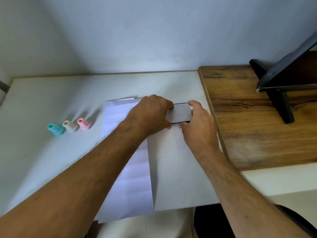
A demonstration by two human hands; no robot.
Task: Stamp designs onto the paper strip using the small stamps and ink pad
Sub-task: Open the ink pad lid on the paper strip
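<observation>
A long white paper strip (130, 177) lies on the white table, running from its middle past the near edge. A flat ink pad (181, 113) with a grey lid and dark purple edges sits just right of the strip's far end. My left hand (151, 114) grips its left side, and my right hand (199, 124) grips its right side with thumb and fingers. Three small stamps stand in a row at the left: teal (56, 129), cream (70, 126) and pink (84, 124).
A wooden board (248, 121) lies on the right part of the table, bearing a black stand with a dark tilted screen (283, 79). A pale wall closes the far side. The table's near edge (180, 207) runs under my forearms.
</observation>
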